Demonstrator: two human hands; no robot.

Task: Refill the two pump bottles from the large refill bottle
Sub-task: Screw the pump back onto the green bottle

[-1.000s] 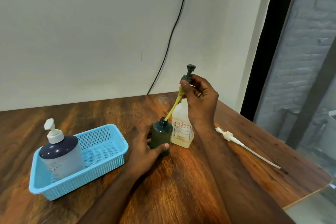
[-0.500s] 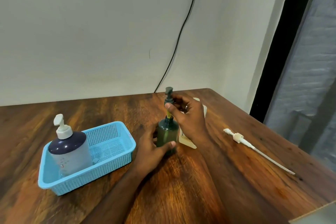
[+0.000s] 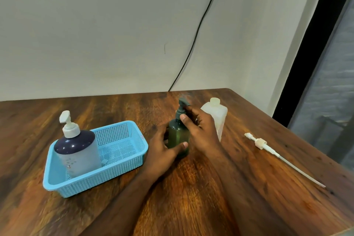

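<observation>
Just right of the blue basket (image 3: 122, 161), the green pump bottle (image 3: 178, 136) stands upright on the wooden table (image 3: 201, 197). Left hand (image 3: 164, 151) wraps the lower body, thumb across the front, fingers behind: a curled hold bracing it. Right hand (image 3: 201, 130) has fingers curled round the dark pump head (image 3: 182, 109) at the collar, pinching it. Head looks seated on the neck; can't tell if it's threaded tight.

Right of the green bottle and touching the right hand's back side: white refill bottle (image 3: 216, 115), upright, mouth open, no cap visible. Further right of that, well apart, a loose white pump with long dip tube (image 3: 268, 147) lies flat on the table. That likely belongs to the refill bottle, though I can't confirm. In the basket's left end: the big dark-topped pump bottle (image 3: 76, 149), white pump on.

Handling, my read:
- Green bottle: small, light plastic, smooth sides, tips easily if torqued from the top. Hold low on the body and twist at the collar, not the spout.
- Pump spout is thin; levering on it could snap or pop it.
- Refill bottle: open mouth, semi-stiff walls, so squeezing could slop liquid. Grip mid-body with both flat sides.
- Loose dip tube: floppy, probably wet. Lift by its collar.

Step looks like closing up the green bottle.
</observation>
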